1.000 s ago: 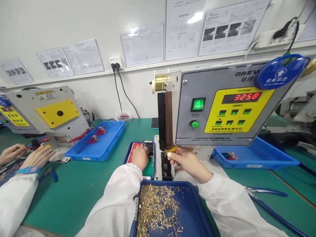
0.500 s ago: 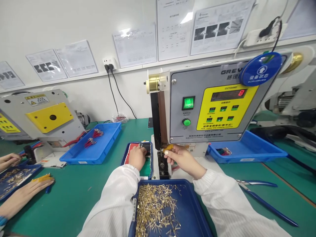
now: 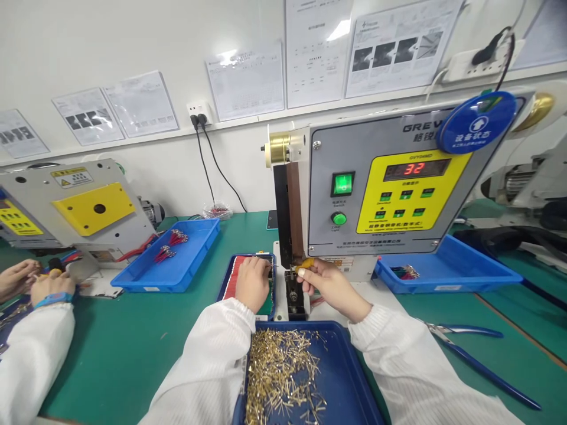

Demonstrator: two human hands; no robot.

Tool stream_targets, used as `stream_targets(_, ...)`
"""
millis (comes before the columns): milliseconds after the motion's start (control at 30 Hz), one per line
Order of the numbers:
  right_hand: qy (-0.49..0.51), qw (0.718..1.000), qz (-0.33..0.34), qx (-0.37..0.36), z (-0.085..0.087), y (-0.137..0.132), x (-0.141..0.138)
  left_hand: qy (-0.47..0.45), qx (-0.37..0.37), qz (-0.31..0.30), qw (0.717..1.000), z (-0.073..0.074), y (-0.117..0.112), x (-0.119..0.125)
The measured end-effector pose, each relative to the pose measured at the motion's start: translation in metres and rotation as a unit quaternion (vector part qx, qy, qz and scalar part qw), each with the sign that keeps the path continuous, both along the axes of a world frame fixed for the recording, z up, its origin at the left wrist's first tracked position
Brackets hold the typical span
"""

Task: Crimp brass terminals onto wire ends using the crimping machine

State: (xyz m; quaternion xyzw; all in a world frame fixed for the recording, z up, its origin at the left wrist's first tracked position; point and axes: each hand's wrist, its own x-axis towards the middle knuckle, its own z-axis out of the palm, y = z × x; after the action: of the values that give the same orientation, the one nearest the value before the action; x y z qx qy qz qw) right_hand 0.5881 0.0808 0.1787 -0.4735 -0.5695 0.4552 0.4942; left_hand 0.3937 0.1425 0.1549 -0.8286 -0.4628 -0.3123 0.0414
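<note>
My left hand (image 3: 252,282) is closed over the small tray of red and black wires (image 3: 233,277), fingers pinched on a thin wire that reaches toward the press. My right hand (image 3: 322,282) is pinched at the die (image 3: 292,289) of the grey crimping machine (image 3: 381,189), a yellow cover on one fingertip; what it grips is too small to name. The machine's red counter (image 3: 416,169) glows. In front of my arms lies a dark blue tray (image 3: 345,378) heaped with several brass terminals (image 3: 279,372).
A blue bin with red wire bundles (image 3: 170,257) sits left, another blue bin (image 3: 447,271) right of the machine. Blue-handled cutters (image 3: 478,348) lie at right. A co-worker's hands (image 3: 39,283) work at a second machine (image 3: 71,206) far left. Papers and sockets line the wall.
My left hand has slid right, off the tray's middle toward the die. The co-worker's hands moved back to their machine. The counter readout changed. The view shifted slightly.
</note>
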Motion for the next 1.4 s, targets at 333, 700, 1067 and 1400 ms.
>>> stream_targets(333, 0.022, 1.0, -0.003, 0.002, -0.002, 0.002, -0.001, -0.077, 0.139, -0.127, 0.979, 0.008, -0.02, 0.007)
stream_targets(700, 0.007, 1.0, -0.016, 0.008, -0.005, 0.002, -0.003, -0.071, 0.111, -0.122, 0.984, 0.005, -0.02, 0.007)
stream_targets(1067, 0.008, 1.0, -0.016, 0.011, -0.005, 0.002, -0.002, -0.072, 0.119, -0.122, 0.983, 0.005, -0.02, 0.007)
stream_targets(1400, -0.006, 1.0, -0.025, 0.0, -0.005, 0.001, -0.003, -0.088, 0.138, -0.132, 0.978, 0.006, -0.021, 0.008)
